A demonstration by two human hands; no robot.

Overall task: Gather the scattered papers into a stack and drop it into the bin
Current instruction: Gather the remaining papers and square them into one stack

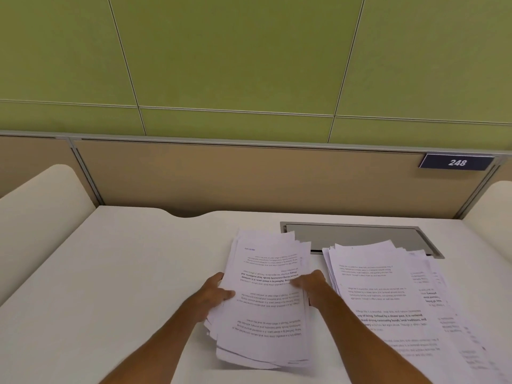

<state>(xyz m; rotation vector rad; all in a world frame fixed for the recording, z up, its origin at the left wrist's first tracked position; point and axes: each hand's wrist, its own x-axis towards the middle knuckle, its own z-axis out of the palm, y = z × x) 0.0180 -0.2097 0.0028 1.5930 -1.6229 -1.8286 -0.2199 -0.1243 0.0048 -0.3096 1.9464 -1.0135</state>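
Stack [266, 295] between both gripping hands

Matt white paper sheets [266, 300] on a smooth matt desk [110, 273]

Both bare forearms are extended forward; left hand [214, 293] and right hand [311, 285] are clamped on opposite sides of a paper stack [266, 303], thumbs on top.

A white bench [116, 273] carries two heaps of printed paper: a loose stack [266, 300] at the middle and a fanned spread of sheets [388, 300] just beside it to the right. A grey recessed cable hatch [360, 236] sits behind them, its near edge partly covered by both.
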